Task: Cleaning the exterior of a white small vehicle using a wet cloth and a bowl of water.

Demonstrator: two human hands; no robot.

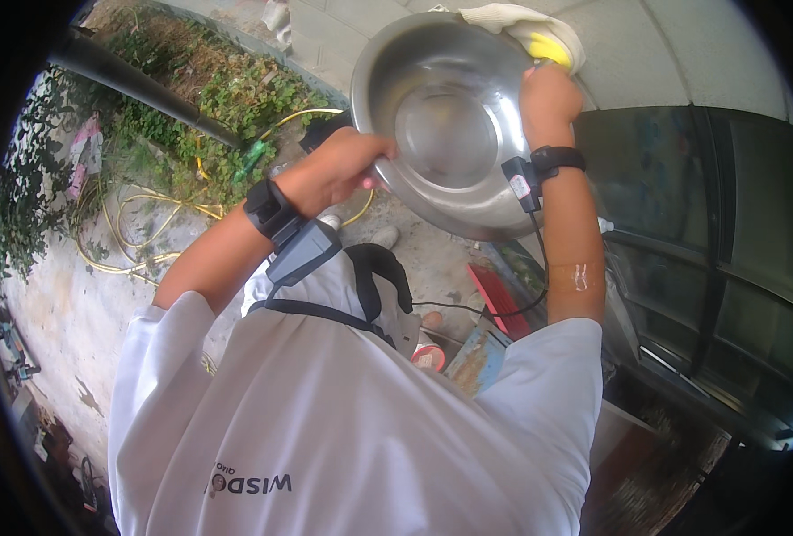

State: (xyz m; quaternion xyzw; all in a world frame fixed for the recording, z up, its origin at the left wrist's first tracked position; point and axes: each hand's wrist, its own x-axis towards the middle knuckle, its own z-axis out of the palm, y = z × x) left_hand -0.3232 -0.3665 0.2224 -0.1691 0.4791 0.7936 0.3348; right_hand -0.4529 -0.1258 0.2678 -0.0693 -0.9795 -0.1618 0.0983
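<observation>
Metal basin (pixel 445 134), wide and round, tilts between the two hands, its hollow turned toward the wearer. The left hand (pixel 352 163) is curled closed over the near left part of the rim, thumb along the edge. The right hand (pixel 550 103) is bunched at the opposite side, against the rim; whether it also clasps the off-white cloth (pixel 503 16) with a yellow patch, just beyond its knuckles, I cannot tell. Left of the left hand run a yellow hose (pixel 311 112) and green plants (pixel 164 116); dark glass panels (pixel 651 170) stand right of the right hand.
</observation>
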